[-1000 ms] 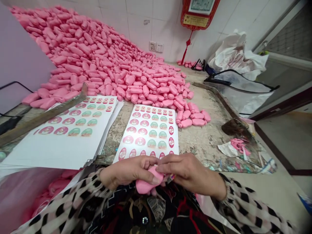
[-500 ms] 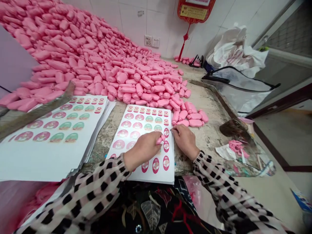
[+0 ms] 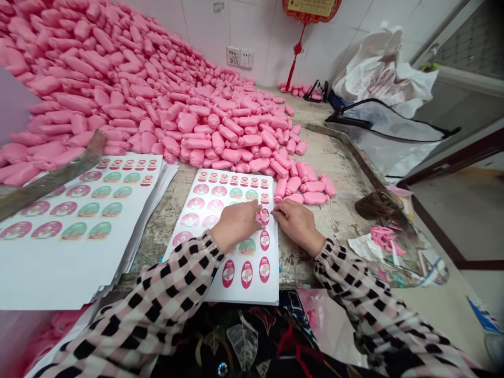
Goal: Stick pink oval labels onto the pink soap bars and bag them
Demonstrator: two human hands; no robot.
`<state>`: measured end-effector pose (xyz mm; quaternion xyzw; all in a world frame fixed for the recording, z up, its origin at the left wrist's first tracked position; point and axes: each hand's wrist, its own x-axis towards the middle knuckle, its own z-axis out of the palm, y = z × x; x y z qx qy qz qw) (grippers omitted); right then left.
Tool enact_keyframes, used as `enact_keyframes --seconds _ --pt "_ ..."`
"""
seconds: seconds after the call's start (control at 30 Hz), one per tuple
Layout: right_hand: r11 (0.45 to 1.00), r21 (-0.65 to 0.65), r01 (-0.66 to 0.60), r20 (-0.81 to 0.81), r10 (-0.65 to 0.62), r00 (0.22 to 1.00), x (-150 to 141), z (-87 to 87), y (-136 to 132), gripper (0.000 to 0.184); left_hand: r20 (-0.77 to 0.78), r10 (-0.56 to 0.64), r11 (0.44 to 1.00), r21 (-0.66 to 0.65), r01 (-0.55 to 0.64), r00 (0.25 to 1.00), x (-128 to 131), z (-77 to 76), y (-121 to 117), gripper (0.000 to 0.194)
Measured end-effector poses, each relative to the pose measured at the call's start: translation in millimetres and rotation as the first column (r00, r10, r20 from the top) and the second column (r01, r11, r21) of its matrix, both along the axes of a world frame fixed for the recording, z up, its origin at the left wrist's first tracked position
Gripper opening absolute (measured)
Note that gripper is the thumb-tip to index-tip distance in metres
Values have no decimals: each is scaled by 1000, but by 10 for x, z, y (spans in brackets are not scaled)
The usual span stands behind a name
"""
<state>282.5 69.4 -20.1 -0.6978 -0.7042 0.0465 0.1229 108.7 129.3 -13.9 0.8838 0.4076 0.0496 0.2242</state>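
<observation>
A stack of sticker sheets (image 3: 258,293) lies in front of me, printed with pink, green and red labels. Over its right part, my left hand (image 3: 241,224) is closed on a small pink plastic bottle (image 3: 259,216), mostly covered by the fingers. My right hand (image 3: 298,224) rests at the stack's right edge, thumb and forefinger pinched together beside an oval pink label (image 3: 265,217). A tiny dark tip shows at those fingers, too small to name. The two hands' fingertips are close but apart.
A large heap of pink plastic bottles (image 3: 157,100) covers the back and left. More label sheets (image 3: 47,273) lie at left under a worn wooden strip (image 3: 59,176). To the right are another strip (image 3: 354,157), pink scraps (image 3: 385,240) and a clear black-edged bag (image 3: 388,139).
My left hand has moved up the sheet, bringing the pink bottle nearer to my right fingertips. My right hand stays at the sheet's edge. The view has shifted slightly.
</observation>
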Motion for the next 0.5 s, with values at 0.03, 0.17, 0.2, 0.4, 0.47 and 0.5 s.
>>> enact_keyframes --seconds 0.03,0.17,0.2,0.4,0.47,0.5 --pt "1000 -6 -6 -8 6 1000 7 -4 -1 17 -3 -6 1000 2 6 1000 -1 4 3 36" --pt "1000 13 -10 -41 11 999 18 -21 -1 18 -14 -26 1000 7 26 1000 -7 8 -3 39" --pt "1000 22 -8 -36 9 999 17 -22 2 18 -17 -27 1000 9 27 999 -8 6 -6 39" --pt "1000 -1 -29 0 29 1000 27 8 21 17 -38 -29 999 33 30 999 -10 -7 1 41" --pt "999 -8 -36 -24 36 999 38 5 18 16 -47 -28 999 40 30 998 -8 -6 5 41" --pt "999 -9 -39 -40 38 998 42 -1 15 15 -51 -27 999 44 30 998 -7 -5 5 41"
